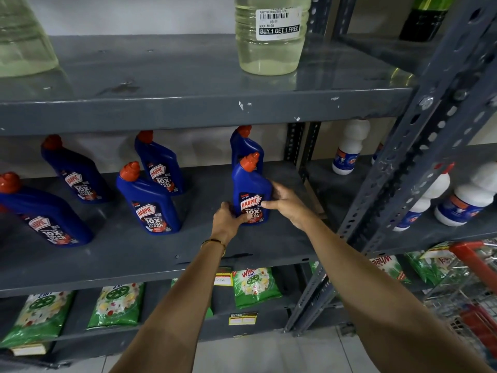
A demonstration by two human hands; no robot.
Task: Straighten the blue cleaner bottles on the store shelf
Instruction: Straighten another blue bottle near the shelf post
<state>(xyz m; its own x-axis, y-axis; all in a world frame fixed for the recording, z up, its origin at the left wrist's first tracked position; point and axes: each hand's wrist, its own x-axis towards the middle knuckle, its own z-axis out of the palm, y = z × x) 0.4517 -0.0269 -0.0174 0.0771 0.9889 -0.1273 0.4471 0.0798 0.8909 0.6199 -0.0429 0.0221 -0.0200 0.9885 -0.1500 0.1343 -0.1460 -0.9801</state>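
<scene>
Several blue cleaner bottles with red caps stand on the grey middle shelf [150,254]. Both hands grip the front right bottle [251,188], which stands upright with its label facing me. My left hand [228,219] holds its lower left side, thumb across the label. My right hand [287,203] wraps its right side. Directly behind it stands another bottle [243,149]. A front middle bottle [149,200] and a rear middle bottle [158,162] stand to the left. Two more, a rear left bottle [75,170] and a far left bottle [43,211], stand further left.
A clear bottle of pale liquid [269,36] stands on the shelf above. White bottles [349,146] fill the neighbouring rack past a grey upright post [411,168]. Green detergent packs [255,286] lie on the lower shelf. A red wire cart [473,286] stands at the right.
</scene>
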